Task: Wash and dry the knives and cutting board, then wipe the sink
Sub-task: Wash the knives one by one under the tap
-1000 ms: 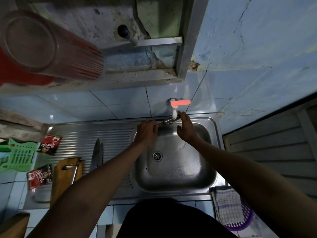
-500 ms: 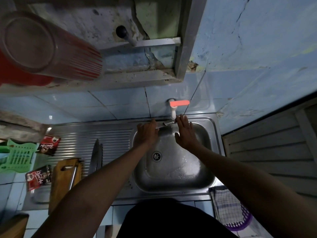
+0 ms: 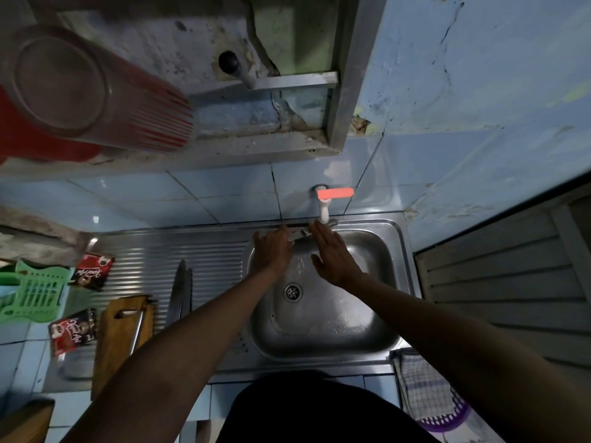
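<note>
Over the back of the steel sink (image 3: 377,334), my left hand (image 3: 271,251) grips a small knife (image 3: 299,235). Its blade points right, under the white tap spout (image 3: 323,212). My right hand (image 3: 332,255) is beside the blade with fingers straight, and I cannot tell if it touches the blade. Two long knives (image 3: 179,292) lie on the ribbed drainboard (image 3: 144,260). A wooden cutting board (image 3: 118,343) lies at the drainboard's front left with a metal blade (image 3: 138,324) on it.
The tap has an orange lever (image 3: 335,193). A checked cloth (image 3: 419,385) lies in a purple basket (image 3: 447,420) at the front right. A green rack (image 3: 32,292) and two red sachets (image 3: 92,271) (image 3: 73,330) lie at the left. A red-striped cup (image 3: 96,91) sits on the ledge above.
My right hand has straightened its fingers and drawn slightly back from the tap. My left hand stays at the sink's back edge with the knife.
</note>
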